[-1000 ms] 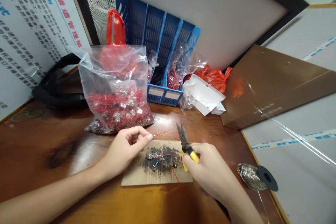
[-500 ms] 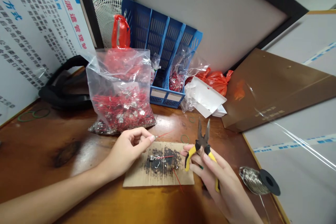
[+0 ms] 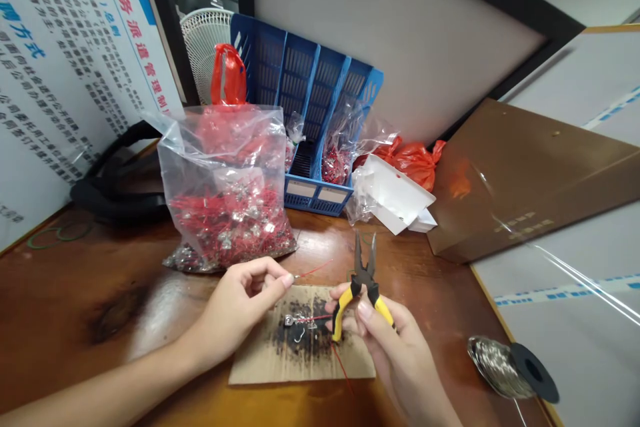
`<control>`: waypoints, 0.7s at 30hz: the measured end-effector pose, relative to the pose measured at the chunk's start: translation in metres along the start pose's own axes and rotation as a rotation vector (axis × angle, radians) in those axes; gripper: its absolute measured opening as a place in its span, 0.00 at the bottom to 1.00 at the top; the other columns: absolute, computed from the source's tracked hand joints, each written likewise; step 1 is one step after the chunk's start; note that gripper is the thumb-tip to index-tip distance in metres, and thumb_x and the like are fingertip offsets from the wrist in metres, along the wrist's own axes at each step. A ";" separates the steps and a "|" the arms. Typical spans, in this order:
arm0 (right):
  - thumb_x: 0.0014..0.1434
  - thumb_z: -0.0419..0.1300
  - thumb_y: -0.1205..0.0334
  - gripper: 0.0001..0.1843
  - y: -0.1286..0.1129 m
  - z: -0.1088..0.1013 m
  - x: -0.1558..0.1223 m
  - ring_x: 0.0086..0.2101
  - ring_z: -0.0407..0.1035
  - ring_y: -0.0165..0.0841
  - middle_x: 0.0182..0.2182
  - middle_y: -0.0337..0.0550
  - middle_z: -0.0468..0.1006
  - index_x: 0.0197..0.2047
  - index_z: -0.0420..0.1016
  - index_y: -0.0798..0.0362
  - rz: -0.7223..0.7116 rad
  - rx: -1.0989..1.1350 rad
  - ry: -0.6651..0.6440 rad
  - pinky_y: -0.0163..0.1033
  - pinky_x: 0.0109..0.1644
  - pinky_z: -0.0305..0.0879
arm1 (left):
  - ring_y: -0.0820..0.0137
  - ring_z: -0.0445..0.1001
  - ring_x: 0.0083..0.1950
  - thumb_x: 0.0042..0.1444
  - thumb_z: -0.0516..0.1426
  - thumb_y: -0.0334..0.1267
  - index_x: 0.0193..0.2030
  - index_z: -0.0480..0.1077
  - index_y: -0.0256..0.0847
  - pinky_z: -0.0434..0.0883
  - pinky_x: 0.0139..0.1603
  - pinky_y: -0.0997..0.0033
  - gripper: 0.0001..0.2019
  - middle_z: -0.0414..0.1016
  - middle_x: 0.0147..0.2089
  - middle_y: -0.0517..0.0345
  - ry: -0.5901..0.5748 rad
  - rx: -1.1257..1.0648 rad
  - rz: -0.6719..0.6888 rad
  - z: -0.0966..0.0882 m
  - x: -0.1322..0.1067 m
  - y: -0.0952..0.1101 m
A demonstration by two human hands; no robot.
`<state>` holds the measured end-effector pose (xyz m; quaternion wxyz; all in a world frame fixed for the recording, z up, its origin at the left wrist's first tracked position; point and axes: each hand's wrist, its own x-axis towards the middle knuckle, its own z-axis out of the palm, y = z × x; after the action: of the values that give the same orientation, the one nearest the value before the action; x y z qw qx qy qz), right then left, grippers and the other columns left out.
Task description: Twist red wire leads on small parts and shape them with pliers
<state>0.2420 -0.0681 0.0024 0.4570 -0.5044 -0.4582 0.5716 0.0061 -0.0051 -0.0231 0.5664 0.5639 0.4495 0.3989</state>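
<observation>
My left hand [image 3: 245, 300] is closed in a pinch on a thin red wire [image 3: 311, 271] that sticks out to the right over the table. My right hand [image 3: 385, 340] grips yellow-handled pliers [image 3: 361, 280], jaws apart and pointing up, just right of the wire's tip. Below both hands lies a scorched piece of cardboard [image 3: 260, 363] with a small metal part and red wires [image 3: 303, 321] on it.
A clear bag of red wired parts [image 3: 225, 203] stands behind my left hand. Further back are a blue file rack [image 3: 305, 90], a white fan [image 3: 203, 40], red bags and a white box [image 3: 393, 190]. A brown box [image 3: 525, 173] and a solder spool [image 3: 510, 367] are on the right.
My right hand has turned the pliers upright and opened their jaws, then shifted them left toward the wire tip. My left hand has kept its pinch in place.
</observation>
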 end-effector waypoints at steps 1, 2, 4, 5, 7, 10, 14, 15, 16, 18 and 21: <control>0.71 0.61 0.44 0.20 0.000 0.002 -0.001 0.44 0.77 0.41 0.49 0.51 0.82 0.52 0.83 0.49 -0.043 -0.129 0.057 0.45 0.50 0.74 | 0.77 0.53 0.22 0.66 0.61 0.57 0.34 0.73 0.37 0.51 0.22 0.76 0.22 0.57 0.20 0.68 0.003 -0.002 -0.003 0.000 0.000 0.000; 0.72 0.60 0.45 0.18 0.001 0.005 -0.002 0.45 0.77 0.40 0.50 0.49 0.81 0.53 0.82 0.48 -0.105 -0.278 0.127 0.43 0.51 0.73 | 0.77 0.53 0.22 0.66 0.61 0.56 0.34 0.73 0.37 0.51 0.22 0.76 0.22 0.57 0.19 0.68 0.007 -0.002 -0.005 0.000 -0.001 -0.001; 0.74 0.59 0.52 0.13 0.003 0.009 -0.004 0.50 0.75 0.39 0.53 0.46 0.79 0.53 0.81 0.46 -0.305 -0.587 0.237 0.42 0.54 0.71 | 0.77 0.53 0.22 0.66 0.61 0.56 0.34 0.73 0.37 0.51 0.22 0.77 0.21 0.57 0.20 0.68 0.015 -0.002 0.004 -0.001 -0.001 -0.002; 0.73 0.59 0.57 0.10 0.004 0.010 -0.004 0.52 0.74 0.39 0.54 0.46 0.78 0.52 0.80 0.47 -0.434 -0.749 0.273 0.42 0.56 0.70 | 0.77 0.53 0.22 0.67 0.61 0.55 0.34 0.72 0.37 0.50 0.22 0.77 0.21 0.57 0.20 0.67 0.019 -0.004 0.011 -0.001 -0.002 -0.002; 0.71 0.60 0.63 0.09 0.008 0.009 -0.003 0.55 0.72 0.42 0.56 0.49 0.77 0.53 0.77 0.50 -0.678 -1.056 0.301 0.45 0.59 0.67 | 0.77 0.52 0.22 0.67 0.61 0.55 0.33 0.72 0.37 0.50 0.22 0.78 0.22 0.57 0.20 0.67 0.022 -0.011 0.012 -0.002 -0.002 -0.002; 0.69 0.61 0.67 0.10 0.015 0.009 0.001 0.55 0.69 0.47 0.57 0.56 0.75 0.53 0.73 0.55 -0.854 -1.329 0.330 0.51 0.60 0.64 | 0.78 0.53 0.21 0.66 0.62 0.56 0.33 0.73 0.37 0.50 0.21 0.78 0.22 0.58 0.20 0.67 0.016 -0.039 -0.023 -0.002 -0.001 0.000; 0.69 0.58 0.70 0.08 0.022 0.017 0.005 0.55 0.68 0.51 0.55 0.59 0.75 0.51 0.72 0.57 -0.852 -1.362 0.394 0.55 0.58 0.64 | 0.78 0.54 0.20 0.63 0.63 0.57 0.33 0.75 0.35 0.51 0.20 0.79 0.23 0.61 0.19 0.66 0.002 -0.073 -0.052 -0.002 0.001 0.002; 0.69 0.57 0.71 0.08 0.023 0.019 0.005 0.55 0.68 0.51 0.55 0.59 0.75 0.50 0.72 0.57 -0.842 -1.363 0.395 0.56 0.57 0.64 | 0.78 0.56 0.20 0.62 0.63 0.57 0.34 0.76 0.34 0.51 0.21 0.79 0.23 0.61 0.19 0.65 0.000 -0.074 -0.061 -0.002 0.002 0.003; 0.69 0.57 0.71 0.08 0.025 0.021 0.005 0.55 0.68 0.52 0.55 0.59 0.75 0.50 0.72 0.58 -0.835 -1.371 0.387 0.57 0.57 0.64 | 0.78 0.57 0.20 0.62 0.64 0.57 0.35 0.77 0.34 0.52 0.21 0.79 0.23 0.62 0.19 0.64 0.001 -0.074 -0.071 -0.002 0.002 0.003; 0.69 0.57 0.71 0.08 0.027 0.022 0.004 0.55 0.68 0.54 0.55 0.60 0.75 0.50 0.72 0.58 -0.815 -1.397 0.372 0.59 0.57 0.64 | 0.78 0.59 0.20 0.60 0.64 0.58 0.37 0.78 0.33 0.53 0.21 0.80 0.24 0.64 0.19 0.63 0.003 -0.072 -0.098 -0.002 0.001 0.003; 0.69 0.57 0.71 0.09 0.029 0.021 0.003 0.55 0.68 0.55 0.55 0.61 0.75 0.51 0.73 0.58 -0.784 -1.426 0.364 0.60 0.57 0.65 | 0.78 0.59 0.20 0.59 0.65 0.60 0.37 0.79 0.33 0.52 0.21 0.81 0.26 0.65 0.19 0.62 0.001 -0.076 -0.128 -0.002 0.000 0.005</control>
<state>0.2196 -0.0708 -0.0248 0.2608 -0.5612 -0.7718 -0.1465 0.0045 -0.0039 -0.0185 0.6114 0.5120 0.4696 0.3789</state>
